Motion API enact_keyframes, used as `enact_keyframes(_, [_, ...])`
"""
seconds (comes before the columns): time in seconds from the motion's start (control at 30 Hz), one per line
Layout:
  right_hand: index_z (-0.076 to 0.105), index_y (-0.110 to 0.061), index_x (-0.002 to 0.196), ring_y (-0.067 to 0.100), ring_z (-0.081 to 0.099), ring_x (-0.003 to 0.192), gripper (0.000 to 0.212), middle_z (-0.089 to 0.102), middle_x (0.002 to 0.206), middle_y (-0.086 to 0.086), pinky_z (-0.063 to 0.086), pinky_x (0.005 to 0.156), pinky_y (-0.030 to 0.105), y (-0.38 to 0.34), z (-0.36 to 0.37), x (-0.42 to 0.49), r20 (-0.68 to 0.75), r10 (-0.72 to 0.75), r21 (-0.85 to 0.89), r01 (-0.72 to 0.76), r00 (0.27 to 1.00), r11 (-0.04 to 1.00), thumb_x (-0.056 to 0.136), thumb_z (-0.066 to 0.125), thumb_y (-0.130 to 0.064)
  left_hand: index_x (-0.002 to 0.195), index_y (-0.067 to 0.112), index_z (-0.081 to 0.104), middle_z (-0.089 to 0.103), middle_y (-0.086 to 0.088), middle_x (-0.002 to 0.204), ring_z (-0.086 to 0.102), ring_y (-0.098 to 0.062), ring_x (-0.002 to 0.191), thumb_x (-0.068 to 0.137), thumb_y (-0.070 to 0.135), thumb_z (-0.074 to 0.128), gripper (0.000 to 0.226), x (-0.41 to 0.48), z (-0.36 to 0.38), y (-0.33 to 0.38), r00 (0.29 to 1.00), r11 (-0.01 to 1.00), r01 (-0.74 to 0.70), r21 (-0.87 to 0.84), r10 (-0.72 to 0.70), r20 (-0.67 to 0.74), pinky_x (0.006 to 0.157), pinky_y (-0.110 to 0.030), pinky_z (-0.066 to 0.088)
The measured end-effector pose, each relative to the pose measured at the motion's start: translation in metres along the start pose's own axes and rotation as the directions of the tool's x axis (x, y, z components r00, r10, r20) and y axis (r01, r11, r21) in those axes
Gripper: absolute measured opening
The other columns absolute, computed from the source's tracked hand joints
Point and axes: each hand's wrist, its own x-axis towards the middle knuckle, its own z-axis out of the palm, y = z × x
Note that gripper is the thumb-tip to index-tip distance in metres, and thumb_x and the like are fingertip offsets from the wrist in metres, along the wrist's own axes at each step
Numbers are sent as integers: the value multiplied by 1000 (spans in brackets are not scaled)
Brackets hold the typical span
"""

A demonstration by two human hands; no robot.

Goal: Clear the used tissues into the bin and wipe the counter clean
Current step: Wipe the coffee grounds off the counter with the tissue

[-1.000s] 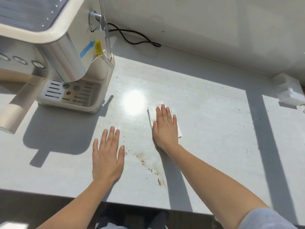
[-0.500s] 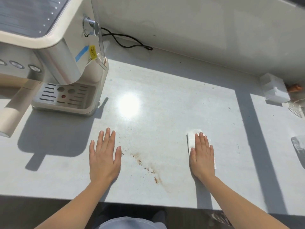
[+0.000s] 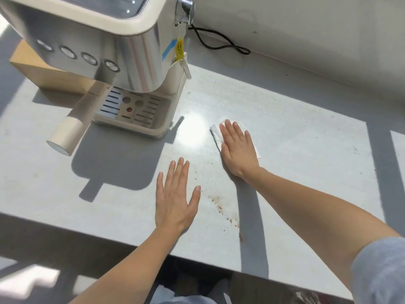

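Counter (image 3: 295, 172), pale grey and sunlit, runs from the near edge back to the white wall (image 3: 317, 29). Nearest, the left hand (image 3: 175, 200) lies flat on it, palm down, fingers spread and gripping nothing. Just to its right a trail of brown stains (image 3: 228, 216) runs diagonally toward the front edge, with finer specks scattered above it. Farther back, the right hand (image 3: 237, 150) is also open and flat, palm pressed down on a white tissue (image 3: 215, 133) whose corner shows beyond the fingers on the left and whose edge peeks out at the right of the palm. A grey sleeve (image 3: 381, 270) shows at the right arm's upper end. Left of the tissue, beyond a bright glare spot, stands a coffee machine (image 3: 135, 47) with a slotted drip tray (image 3: 133, 110) and a cream handle (image 3: 74, 126) jutting forward-left. Behind the machine lies a wooden box (image 3: 43, 71), and a black cable (image 3: 219, 43) loops along the foot of the wall.
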Motion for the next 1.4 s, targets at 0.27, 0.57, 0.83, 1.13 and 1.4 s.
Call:
enact_keyframes(0.27, [9,-30,153,10,-9,148,59,0,162,-10,-11,119,35,-43,-1,-25,253,-462,57,463,850,884,98,28,-22,152,30,10,9,10,161,1,-1,147,94,48,19,61,-11,-11,7,996,950,-9,-311,-18,-85,122,-37,9])
enact_keyframes(0.57, [46,-32,137,21,-17,148,41,-8,163,-4,-6,119,50,-46,-12,-59,265,-632,-135,677,728,723,97,40,-36,142,16,42,34,1,154,22,-8,144,97,26,29,48,-23,-38,17,964,937,-261,-234,239,-121,117,-36,26])
enact_keyframes(0.83, [34,-29,146,19,12,149,49,22,159,0,12,119,47,48,-25,-130,-130,14,183,10,991,983,98,34,-19,138,17,48,38,-1,152,30,-20,143,96,19,48,42,18,-59,19,813,816,-578,2,576,80,117,-42,22])
enact_keyframes(1.13, [21,-33,150,11,10,148,53,17,159,-10,3,119,34,100,16,-206,-127,348,92,-338,929,937,97,20,-30,152,25,14,5,5,161,-3,-15,149,98,40,23,57,90,-43,4,459,508,-858,75,692,558,121,-37,0])
enact_keyframes(1.4, [31,-27,148,11,13,148,53,22,159,-7,8,121,38,96,14,-206,-169,344,125,-326,923,937,95,23,-28,152,29,14,11,11,160,1,-7,148,99,37,15,54,90,-24,-10,685,723,-686,78,606,404,120,-32,1])
